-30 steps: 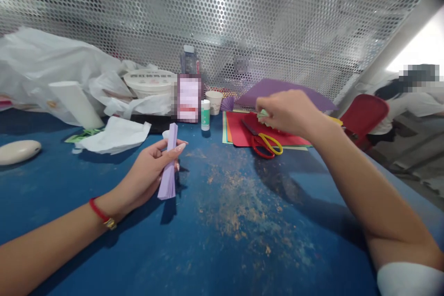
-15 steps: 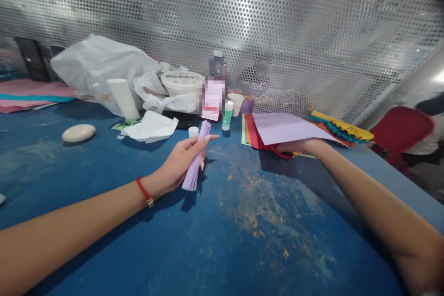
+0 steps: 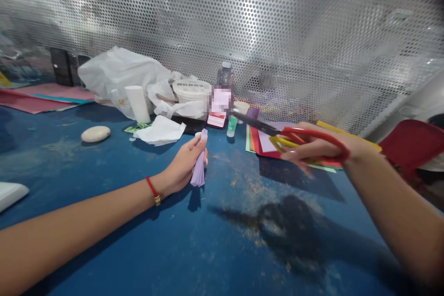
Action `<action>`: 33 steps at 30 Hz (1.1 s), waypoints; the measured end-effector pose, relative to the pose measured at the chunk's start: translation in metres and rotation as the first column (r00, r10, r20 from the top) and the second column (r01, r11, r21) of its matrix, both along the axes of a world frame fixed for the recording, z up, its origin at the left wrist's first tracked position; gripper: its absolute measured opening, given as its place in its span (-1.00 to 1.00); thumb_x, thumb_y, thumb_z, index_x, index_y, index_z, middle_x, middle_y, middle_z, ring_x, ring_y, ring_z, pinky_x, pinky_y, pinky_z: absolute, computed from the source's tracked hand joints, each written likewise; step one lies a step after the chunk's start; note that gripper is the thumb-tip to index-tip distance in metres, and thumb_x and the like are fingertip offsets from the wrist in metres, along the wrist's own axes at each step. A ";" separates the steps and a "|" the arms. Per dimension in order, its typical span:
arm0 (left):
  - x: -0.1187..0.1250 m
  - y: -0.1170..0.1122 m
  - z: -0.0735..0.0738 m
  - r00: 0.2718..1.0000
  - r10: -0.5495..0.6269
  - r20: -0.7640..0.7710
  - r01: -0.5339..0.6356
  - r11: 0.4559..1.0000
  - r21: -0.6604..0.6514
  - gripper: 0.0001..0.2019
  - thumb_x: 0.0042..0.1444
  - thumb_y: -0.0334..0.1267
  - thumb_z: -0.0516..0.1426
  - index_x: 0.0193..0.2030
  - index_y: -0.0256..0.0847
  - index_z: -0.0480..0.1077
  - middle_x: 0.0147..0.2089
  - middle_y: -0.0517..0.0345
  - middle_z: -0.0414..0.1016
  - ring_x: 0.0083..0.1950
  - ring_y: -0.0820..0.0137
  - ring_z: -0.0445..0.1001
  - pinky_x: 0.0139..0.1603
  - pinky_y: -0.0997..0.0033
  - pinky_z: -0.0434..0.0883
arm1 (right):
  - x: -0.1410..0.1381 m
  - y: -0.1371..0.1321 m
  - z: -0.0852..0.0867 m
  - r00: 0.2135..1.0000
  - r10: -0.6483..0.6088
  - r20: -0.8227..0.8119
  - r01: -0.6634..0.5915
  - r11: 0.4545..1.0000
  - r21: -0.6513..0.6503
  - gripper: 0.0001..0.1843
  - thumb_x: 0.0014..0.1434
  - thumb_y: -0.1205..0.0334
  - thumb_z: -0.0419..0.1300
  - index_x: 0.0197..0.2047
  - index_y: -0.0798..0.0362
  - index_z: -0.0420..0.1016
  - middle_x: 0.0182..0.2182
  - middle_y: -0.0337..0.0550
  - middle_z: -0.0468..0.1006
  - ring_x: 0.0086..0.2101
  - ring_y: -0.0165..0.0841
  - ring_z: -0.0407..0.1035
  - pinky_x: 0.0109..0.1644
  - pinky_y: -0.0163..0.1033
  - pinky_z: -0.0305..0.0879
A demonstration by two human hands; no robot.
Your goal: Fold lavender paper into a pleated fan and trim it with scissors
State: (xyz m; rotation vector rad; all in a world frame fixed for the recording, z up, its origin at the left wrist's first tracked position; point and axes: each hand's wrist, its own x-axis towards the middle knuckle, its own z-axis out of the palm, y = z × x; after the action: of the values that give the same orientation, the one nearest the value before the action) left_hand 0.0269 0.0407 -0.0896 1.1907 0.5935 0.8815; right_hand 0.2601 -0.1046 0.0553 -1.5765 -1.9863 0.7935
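Observation:
My left hand (image 3: 183,166) is closed around a folded strip of lilac paper (image 3: 200,167), held upright just above the blue table (image 3: 104,185). A red cord bracelet sits on that wrist. My right hand (image 3: 314,148) grips red and yellow handled scissors (image 3: 294,136) in the air, the blades pointing left toward the lilac strip, with a gap between them. Under the right hand lies a stack of coloured paper sheets (image 3: 263,141), red, orange and lilac.
Along the perforated metal screen stand a white plastic bag (image 3: 118,74), a white tub (image 3: 191,92), a white roll (image 3: 138,104), a bottle (image 3: 225,74), a green-capped glue tube (image 3: 231,125) and a paper cup. Crumpled tissue (image 3: 159,130) and a pale oval object (image 3: 95,133) lie left. A red chair (image 3: 409,145) stands right.
My right hand has picked up the scissors from the paper stack and lifted them toward the left. The left hand keeps the lilac strip. The view has shifted right.

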 end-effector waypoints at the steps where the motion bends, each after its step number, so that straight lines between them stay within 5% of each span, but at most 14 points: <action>1: 0.000 0.002 -0.002 1.000 -0.011 -0.004 0.011 1.000 -0.013 -0.52 0.08 0.13 0.36 -0.17 -0.22 0.37 -0.56 0.31 0.32 -0.59 0.57 0.21 -0.62 0.66 0.23 | -0.015 0.005 -0.011 0.991 0.040 -0.126 -0.042 0.999 -0.014 -0.36 0.08 -0.31 0.30 -0.71 -0.01 0.29 -0.79 -0.27 0.31 -0.73 -0.48 0.20 -0.62 -0.32 0.16; 5: -0.002 0.004 -0.001 0.999 -0.048 -0.006 0.048 0.997 -0.053 -0.57 0.16 0.03 0.34 -0.01 -0.22 0.40 -0.50 0.27 0.37 -0.56 0.55 0.26 -0.58 0.64 0.27 | -0.053 0.027 -0.078 0.834 -0.020 -0.551 0.027 1.000 0.006 -0.44 0.12 -0.26 0.30 -0.62 0.02 0.38 -0.70 -0.22 0.43 -0.66 -0.40 0.34 -0.53 -0.28 0.30; 8: -0.004 -0.003 0.005 0.998 -0.062 0.015 0.063 0.997 -0.054 -0.42 0.22 0.01 0.30 0.31 -0.06 0.28 -0.46 0.30 0.41 -0.55 0.55 0.30 -0.56 0.65 0.27 | -0.065 0.036 -0.124 0.773 -0.122 -0.622 0.106 0.992 -0.062 -0.49 0.08 -0.19 0.38 -0.57 0.01 0.33 -0.65 -0.17 0.49 -0.60 -0.31 0.44 -0.50 -0.22 0.38; 11: -0.005 -0.010 0.010 0.997 -0.079 0.028 0.079 0.996 -0.027 -0.29 0.22 0.02 0.30 0.44 -0.01 0.15 -0.48 0.29 0.45 -0.52 0.51 0.40 -0.55 0.64 0.31 | -0.067 0.039 -0.145 0.746 -0.158 -0.646 0.164 0.985 -0.052 -0.50 0.06 -0.16 0.42 -0.50 -0.02 0.27 -0.61 -0.21 0.50 -0.55 -0.31 0.48 -0.44 -0.21 0.43; 16: -0.003 -0.017 0.010 0.994 -0.112 0.011 0.111 0.993 0.049 -0.09 0.19 0.03 0.32 0.53 -0.14 -0.05 -0.46 0.19 0.56 -0.54 0.47 0.45 -0.55 0.60 0.34 | -0.062 0.037 -0.149 0.734 -0.139 -0.664 0.159 0.987 -0.031 -0.49 0.03 -0.18 0.45 -0.43 -0.03 0.28 -0.57 -0.30 0.47 -0.59 -0.37 0.39 -0.51 -0.23 0.39; 19: -0.002 -0.021 0.010 0.995 -0.098 -0.017 0.099 0.990 0.096 -0.09 0.14 0.06 0.35 0.49 -0.23 0.05 -0.43 0.15 0.59 -0.57 0.50 0.42 -0.55 0.59 0.37 | -0.061 0.034 -0.149 0.772 -0.101 -0.627 0.126 0.992 -0.005 -0.53 -0.02 -0.09 0.51 -0.40 -0.02 0.34 -0.61 -0.37 0.40 -0.64 -0.43 0.27 -0.59 -0.29 0.23; 23: -0.003 -0.020 0.012 0.999 -0.017 -0.041 0.023 0.986 0.165 -0.21 0.11 0.07 0.35 0.36 -0.32 0.26 -0.44 0.17 0.58 -0.57 0.54 0.41 -0.53 0.61 0.39 | -0.063 0.031 -0.148 0.845 -0.027 -0.534 0.119 0.983 0.139 -0.52 -0.04 0.03 0.52 -0.46 0.00 0.27 -0.55 -0.36 0.39 -0.54 -0.44 0.25 -0.47 -0.29 0.23; 27: -0.004 -0.017 0.010 0.997 0.033 -0.067 -0.018 0.977 0.214 -0.38 0.18 0.05 0.30 0.26 -0.28 0.37 -0.39 0.14 0.60 -0.53 0.53 0.44 -0.49 0.61 0.42 | -0.062 0.032 -0.149 0.843 -0.048 -0.535 0.142 0.981 0.135 -0.59 0.02 0.07 0.48 -0.44 0.00 0.30 -0.54 -0.33 0.43 -0.54 -0.42 0.30 -0.47 -0.28 0.24; 33: -0.003 -0.022 0.009 0.986 -0.063 -0.155 0.102 0.961 0.257 -0.70 0.08 -0.10 0.38 -0.17 -0.29 0.58 -0.41 0.10 0.59 -0.49 0.49 0.47 -0.44 0.55 0.46 | -0.060 0.034 -0.150 0.835 -0.075 -0.546 0.205 0.962 0.182 -0.68 0.10 0.04 0.40 -0.43 0.00 0.37 -0.56 -0.31 0.43 -0.56 -0.41 0.31 -0.48 -0.25 0.26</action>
State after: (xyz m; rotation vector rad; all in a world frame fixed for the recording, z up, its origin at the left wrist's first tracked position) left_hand 0.0237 0.0191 -0.0809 1.5215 0.5498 0.8248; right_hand 0.2002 -0.0705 -0.0949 -1.1810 -1.4749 0.7990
